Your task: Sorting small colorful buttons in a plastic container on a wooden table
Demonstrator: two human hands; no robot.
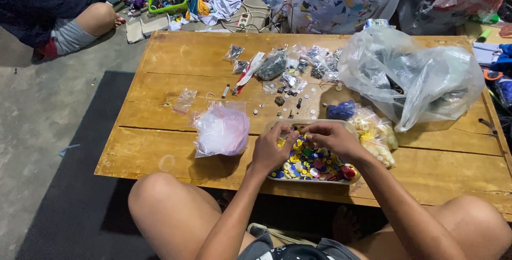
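Two hands sort coloured buttons at a low wooden counter [176,105].

Both hands work over the tray of buttons [313,165] at the counter's near edge. The left hand [272,150] has its grip pinched together on something too small to make out; the right hand [332,138] curls in just beside it, its grip hidden. Picking well likely means light fingertip pinches, taken low over the tray. A clear bag [221,130] sits left, a larger one [410,76] far right.
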